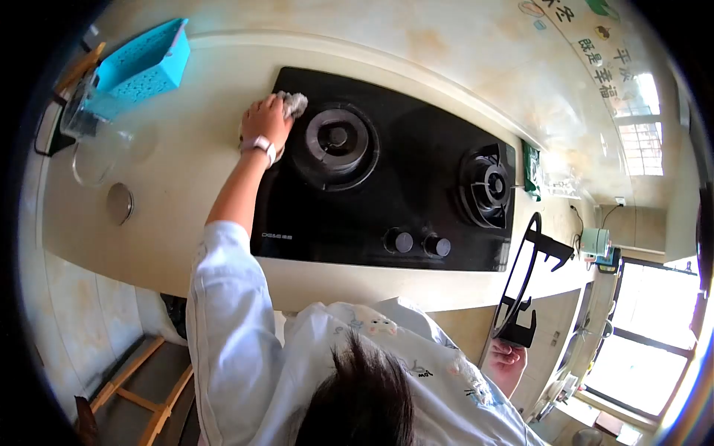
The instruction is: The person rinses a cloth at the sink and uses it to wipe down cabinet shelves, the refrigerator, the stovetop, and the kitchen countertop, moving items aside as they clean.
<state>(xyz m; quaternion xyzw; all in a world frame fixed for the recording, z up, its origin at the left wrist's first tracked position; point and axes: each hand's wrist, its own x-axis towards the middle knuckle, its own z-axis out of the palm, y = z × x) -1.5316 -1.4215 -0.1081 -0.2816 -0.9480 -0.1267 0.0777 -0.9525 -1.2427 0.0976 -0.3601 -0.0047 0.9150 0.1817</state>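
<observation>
Edges and room: we recorded one left hand (264, 123), palm down at the left rear edge of a black gas cooktop (416, 171), its fingers drawn together and clamped on a grey cloth (295, 105), which lay over that edge. Beside it, the pale countertop (165, 189) ran on leftward to the basket. One right hand (508, 360), fingers curled and closed on the lower end of a black pan support (526, 282), held this tilted near the cooktop's front right corner.

Counted: burners, two, left (337, 139) and right (491, 186); control knobs, two (401, 241), at the front edge; pan supports, two, the second seated on the right burner; round metallic disc (120, 204), one, on the countertop; wristband (259, 146), one, on the left wrist.

Containers: perforated blue basket (145, 63), one, its inner wall showing; clear vessel (85, 119), one, just beside it, whose contents we could not make out through the blur.
</observation>
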